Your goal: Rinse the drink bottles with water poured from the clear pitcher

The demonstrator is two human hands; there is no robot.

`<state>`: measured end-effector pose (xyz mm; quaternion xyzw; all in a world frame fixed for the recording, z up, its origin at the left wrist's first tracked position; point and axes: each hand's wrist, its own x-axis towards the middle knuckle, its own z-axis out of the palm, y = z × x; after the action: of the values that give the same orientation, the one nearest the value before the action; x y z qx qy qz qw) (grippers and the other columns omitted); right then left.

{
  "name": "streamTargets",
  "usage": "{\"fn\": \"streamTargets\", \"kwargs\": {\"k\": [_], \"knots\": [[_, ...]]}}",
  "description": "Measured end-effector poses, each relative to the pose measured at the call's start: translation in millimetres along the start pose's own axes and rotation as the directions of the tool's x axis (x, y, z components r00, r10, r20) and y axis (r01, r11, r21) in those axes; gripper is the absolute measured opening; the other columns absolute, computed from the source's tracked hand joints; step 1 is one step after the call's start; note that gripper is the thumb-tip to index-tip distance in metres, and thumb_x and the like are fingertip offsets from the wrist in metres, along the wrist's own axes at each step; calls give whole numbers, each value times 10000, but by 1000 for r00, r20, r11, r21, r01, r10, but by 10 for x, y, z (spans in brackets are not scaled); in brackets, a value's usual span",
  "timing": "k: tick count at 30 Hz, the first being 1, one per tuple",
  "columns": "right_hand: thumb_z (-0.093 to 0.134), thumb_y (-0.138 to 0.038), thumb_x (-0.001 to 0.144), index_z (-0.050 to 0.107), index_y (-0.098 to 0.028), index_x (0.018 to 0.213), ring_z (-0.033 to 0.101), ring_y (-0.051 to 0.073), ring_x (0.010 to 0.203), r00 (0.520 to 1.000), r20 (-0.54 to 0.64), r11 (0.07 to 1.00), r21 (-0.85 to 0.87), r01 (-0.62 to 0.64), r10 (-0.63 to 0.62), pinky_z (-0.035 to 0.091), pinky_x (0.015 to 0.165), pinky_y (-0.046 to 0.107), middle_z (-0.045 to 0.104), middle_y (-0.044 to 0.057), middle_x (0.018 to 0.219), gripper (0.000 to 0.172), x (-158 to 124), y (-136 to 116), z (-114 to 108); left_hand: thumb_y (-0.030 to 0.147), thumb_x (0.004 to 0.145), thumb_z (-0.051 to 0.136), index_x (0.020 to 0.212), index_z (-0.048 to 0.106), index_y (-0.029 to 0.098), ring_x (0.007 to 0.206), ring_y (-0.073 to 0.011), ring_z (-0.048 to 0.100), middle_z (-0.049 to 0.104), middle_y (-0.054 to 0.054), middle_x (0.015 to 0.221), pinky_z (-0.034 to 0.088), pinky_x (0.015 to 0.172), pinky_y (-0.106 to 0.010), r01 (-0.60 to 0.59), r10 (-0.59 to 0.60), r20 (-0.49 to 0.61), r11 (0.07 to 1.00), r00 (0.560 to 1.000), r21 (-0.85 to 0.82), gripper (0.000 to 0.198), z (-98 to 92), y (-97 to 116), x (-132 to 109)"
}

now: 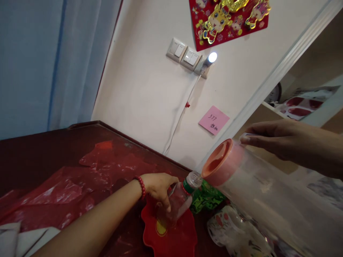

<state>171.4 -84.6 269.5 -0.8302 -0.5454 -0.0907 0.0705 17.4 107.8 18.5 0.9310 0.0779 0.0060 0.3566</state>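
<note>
My left hand [158, 188], with a red bead bracelet at its wrist, is wrapped round a clear plastic bottle [180, 201]. The bottle has a green neck label and an uncapped mouth. It stands over a red scalloped tray [178, 241], tilted in this view. On the right, my right hand [286, 142] grips the handle of a large translucent pitcher [268, 196] with an orange lid [218, 159]. The pitcher is tipped, and its lid end is close beside the bottle's mouth. Whether liquid is flowing, I cannot tell.
Crumpled red plastic film [64, 189] covers part of the dark table [24, 153]. A green shiny packet [206, 196] lies behind the bottle, and patterned glasses [225, 225] stand below the pitcher. A white cable [178, 121] runs down the wall from a socket.
</note>
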Motion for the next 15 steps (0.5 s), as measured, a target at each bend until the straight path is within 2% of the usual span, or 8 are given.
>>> {"fn": "streamTargets", "kwargs": {"k": [8,15], "knots": [[543,-734,804,691,-256,933,360,139,464,1000,-3,1000,-6,-27,27,217,408,238,430,-20,580,517,33,-37,26,277,513,901,1162,635,217,1047,-325,666,718,-82,1167,509,860,-397,-5,5,10,1000,1000,23,704,-25,33,-14],[548,-723,796,674,-225,932,292,119,443,1000,24,1000,-15,9,-9,186,420,236,401,-27,568,532,71,-120,42,330,488,915,1167,642,230,1023,-312,667,717,-63,1146,513,847,-400,2,-2,3,1000,1000,6,739,-14,5,-2]]}}
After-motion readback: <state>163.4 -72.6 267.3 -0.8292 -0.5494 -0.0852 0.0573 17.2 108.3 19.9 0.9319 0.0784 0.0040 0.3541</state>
